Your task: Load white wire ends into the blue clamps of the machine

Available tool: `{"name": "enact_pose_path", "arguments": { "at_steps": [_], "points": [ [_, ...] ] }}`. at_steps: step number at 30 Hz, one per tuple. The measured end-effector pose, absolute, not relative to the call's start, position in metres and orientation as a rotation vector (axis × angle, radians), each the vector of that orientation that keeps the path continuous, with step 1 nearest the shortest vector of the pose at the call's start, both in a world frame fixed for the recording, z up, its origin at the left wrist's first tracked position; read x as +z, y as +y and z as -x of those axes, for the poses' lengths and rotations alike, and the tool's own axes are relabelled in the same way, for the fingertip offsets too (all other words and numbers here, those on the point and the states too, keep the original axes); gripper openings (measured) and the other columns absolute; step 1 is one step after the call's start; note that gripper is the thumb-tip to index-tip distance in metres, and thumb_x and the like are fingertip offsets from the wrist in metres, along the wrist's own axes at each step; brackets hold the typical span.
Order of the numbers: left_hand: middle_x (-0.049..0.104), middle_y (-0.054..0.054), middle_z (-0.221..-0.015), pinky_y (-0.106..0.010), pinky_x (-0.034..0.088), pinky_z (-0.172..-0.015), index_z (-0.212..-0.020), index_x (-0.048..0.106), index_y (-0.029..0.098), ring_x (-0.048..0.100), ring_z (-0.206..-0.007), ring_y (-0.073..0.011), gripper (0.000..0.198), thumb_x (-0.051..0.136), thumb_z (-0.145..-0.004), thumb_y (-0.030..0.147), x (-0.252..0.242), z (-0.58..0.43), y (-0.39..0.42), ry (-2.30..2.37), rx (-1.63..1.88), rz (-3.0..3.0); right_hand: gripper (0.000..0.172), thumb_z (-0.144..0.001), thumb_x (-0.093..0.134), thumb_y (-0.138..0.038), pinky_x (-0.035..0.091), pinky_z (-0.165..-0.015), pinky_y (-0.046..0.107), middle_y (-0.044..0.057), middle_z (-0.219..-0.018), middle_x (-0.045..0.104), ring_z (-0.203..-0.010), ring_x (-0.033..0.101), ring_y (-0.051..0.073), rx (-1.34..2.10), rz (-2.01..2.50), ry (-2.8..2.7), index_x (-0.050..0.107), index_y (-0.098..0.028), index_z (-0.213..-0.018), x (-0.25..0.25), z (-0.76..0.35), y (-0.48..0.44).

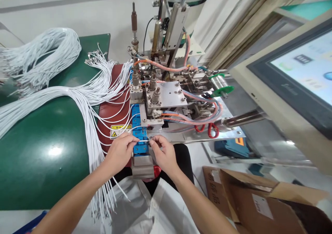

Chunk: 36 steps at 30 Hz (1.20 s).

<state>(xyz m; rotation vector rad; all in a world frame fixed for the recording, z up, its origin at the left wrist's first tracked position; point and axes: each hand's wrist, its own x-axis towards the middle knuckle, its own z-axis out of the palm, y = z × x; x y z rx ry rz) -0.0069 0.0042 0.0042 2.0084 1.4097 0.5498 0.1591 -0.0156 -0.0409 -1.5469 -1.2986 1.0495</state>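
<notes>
Both hands meet over a row of blue fixture blocks (140,149) on the front of a machine. A white cable (143,141) runs between them, across one block. My left hand (121,151) pinches the cable between thumb and fingers. At the cable's end my right hand (163,154) is closed in a pinch on a small part too tiny to name. Further back along the row, more white cables (111,118) lie with their ends in the blue blocks, curving out of a large bundle (77,97) on the left.
A green table (52,164) carries the bundle and another cable coil (52,50). The machine's metal plate (168,93), hoses and a solder wire spool (220,83) stand ahead. A touchscreen (308,68) juts in at right, above a cardboard box (259,199).
</notes>
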Motion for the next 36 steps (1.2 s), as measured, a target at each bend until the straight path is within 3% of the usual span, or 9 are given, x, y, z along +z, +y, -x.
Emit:
{"name": "enact_pose_path", "arguments": {
  "at_steps": [8,17,23,27,33,36],
  "points": [
    [0.062,-0.003,-0.080,-0.029,0.046,-0.073,-0.080,0.062,0.018,0.058,-0.076,-0.0155,0.018,0.046,-0.080,0.011,-0.002,0.006,0.006,1.461,0.540,-2.053,0.016,-0.074,0.050,-0.030,0.036,-0.049,0.023,-0.004,-0.052,0.046,-0.049,0.043,0.012,1.281,1.532,-1.241,0.049,-0.019,-0.063,-0.041,-0.164,-0.008],
    [0.063,-0.002,-0.081,-0.027,0.046,-0.074,-0.082,0.062,0.019,0.059,-0.078,-0.0142,0.018,0.047,-0.081,0.010,-0.003,0.008,0.004,1.426,0.580,-2.091,0.034,-0.086,0.037,-0.033,0.030,-0.052,0.024,-0.004,-0.052,0.038,-0.051,0.039,0.012,0.797,1.546,-1.661,0.035,-0.021,-0.054,-0.048,-0.158,0.000],
    [0.063,-0.004,-0.080,-0.030,0.047,-0.072,-0.084,0.062,0.018,0.059,-0.077,-0.0160,0.019,0.044,-0.083,0.011,0.000,0.004,0.000,1.474,0.518,-2.288,0.036,-0.086,0.035,-0.034,0.027,-0.046,0.022,-0.006,-0.048,0.031,-0.046,0.034,0.011,0.826,1.585,-1.477,0.028,-0.022,-0.053,-0.059,-0.149,-0.005],
    [0.065,-0.005,-0.078,-0.034,0.045,-0.074,-0.084,0.062,0.018,0.058,-0.076,-0.0191,0.020,0.043,-0.083,0.011,-0.002,0.007,-0.003,1.493,0.452,-2.502,0.037,-0.085,0.039,-0.038,0.028,-0.047,0.022,-0.006,-0.049,0.034,-0.047,0.036,0.010,0.929,1.578,-1.424,0.033,-0.021,-0.053,-0.059,-0.154,-0.004],
    [0.062,-0.009,-0.104,-0.035,0.043,-0.087,-0.104,0.057,0.016,0.057,-0.096,-0.0198,0.025,0.041,-0.086,0.015,-0.002,0.013,-0.004,1.452,0.524,-2.486,0.035,-0.085,0.039,-0.042,0.036,-0.052,0.023,-0.003,-0.054,0.046,-0.052,0.043,0.011,0.979,1.488,-1.098,0.050,-0.018,-0.063,-0.052,-0.167,-0.006],
    [0.062,-0.008,-0.102,-0.034,0.042,-0.087,-0.101,0.057,0.016,0.056,-0.096,-0.0204,0.021,0.042,-0.086,0.019,0.018,0.016,-0.014,1.430,0.407,-2.414,0.035,-0.085,0.040,-0.043,0.037,-0.053,0.023,-0.002,-0.057,0.049,-0.054,0.045,0.012,0.994,1.388,-1.031,0.051,-0.017,-0.063,-0.047,-0.173,-0.010]
  ]
}}
